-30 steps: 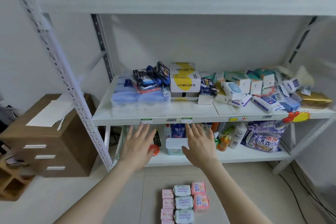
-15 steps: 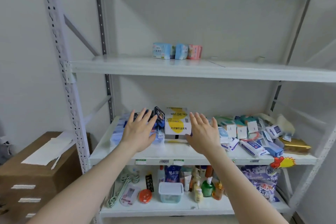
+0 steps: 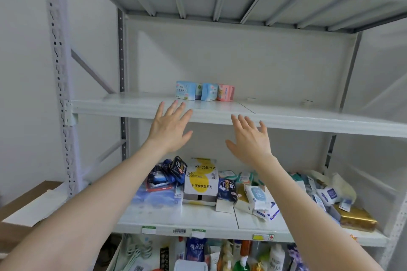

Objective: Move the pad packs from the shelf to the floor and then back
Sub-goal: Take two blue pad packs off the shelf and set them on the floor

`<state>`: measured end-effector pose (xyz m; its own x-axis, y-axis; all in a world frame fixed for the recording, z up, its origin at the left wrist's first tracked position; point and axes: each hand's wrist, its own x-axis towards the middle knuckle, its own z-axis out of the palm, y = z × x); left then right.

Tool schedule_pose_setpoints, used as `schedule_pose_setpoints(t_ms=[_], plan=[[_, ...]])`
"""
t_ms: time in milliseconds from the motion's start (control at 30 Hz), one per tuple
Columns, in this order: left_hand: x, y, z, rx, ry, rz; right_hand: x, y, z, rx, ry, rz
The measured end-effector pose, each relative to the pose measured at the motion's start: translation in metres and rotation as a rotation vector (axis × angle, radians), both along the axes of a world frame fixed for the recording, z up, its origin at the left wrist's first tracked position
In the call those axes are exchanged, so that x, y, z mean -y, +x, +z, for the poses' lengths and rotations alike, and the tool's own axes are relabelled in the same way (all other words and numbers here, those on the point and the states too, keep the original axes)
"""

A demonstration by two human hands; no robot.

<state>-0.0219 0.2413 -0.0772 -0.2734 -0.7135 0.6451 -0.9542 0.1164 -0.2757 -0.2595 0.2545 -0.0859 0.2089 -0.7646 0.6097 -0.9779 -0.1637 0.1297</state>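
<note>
Pad packs (image 3: 204, 92), four small soft-wrapped blocks in pale blue, green, blue and pink, stand in a tight row on the white metal upper shelf (image 3: 123, 105). They are just beyond the fingertips of the left hand (image 3: 170, 126), and above and to the left of the right hand (image 3: 250, 138). Both hands are raised with fingers straight and spread, holding nothing. The left hand overlaps the shelf's front edge; whether it touches the edge cannot be told.

The row sits back from the edge, so a fingertip reach could likely nudge the packs rearward or tip one over. Squeezing the row from both ends may let a middle pack slip out and drop.

Below the hands, a middle shelf (image 3: 180, 219) is crowded with a white-and-yellow carton (image 3: 201, 178), dark packets (image 3: 176, 169) and a gold-wrapped block (image 3: 354, 218), where a fallen pack would get lost. Nothing stands between the hands and the row.
</note>
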Motion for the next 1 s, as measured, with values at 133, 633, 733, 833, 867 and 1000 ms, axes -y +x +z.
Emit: schedule_pose_setpoints(t_ms=[133,633,733,833,867,1000], plan=[[0.028,-0.004,0.03,0.019,-0.036,0.014,0.034,-0.009,0.023,0.001,-0.034,0.026],[0.196,0.032,0.122,0.08,0.094,-0.04,0.209,-0.018,0.084,0.022,-0.047,0.208],[0.235,0.035,0.132,0.083,0.123,-0.031,0.249,-0.022,0.096,0.001,-0.01,0.254],[0.273,0.039,0.139,0.06,0.161,-0.011,0.292,-0.025,0.11,0.009,0.055,0.31],[0.285,0.04,0.141,0.049,0.178,-0.001,0.306,-0.026,0.114,0.02,0.081,0.328],[0.33,0.038,0.149,0.016,0.25,0.041,0.359,-0.028,0.133,0.017,0.177,0.344]])
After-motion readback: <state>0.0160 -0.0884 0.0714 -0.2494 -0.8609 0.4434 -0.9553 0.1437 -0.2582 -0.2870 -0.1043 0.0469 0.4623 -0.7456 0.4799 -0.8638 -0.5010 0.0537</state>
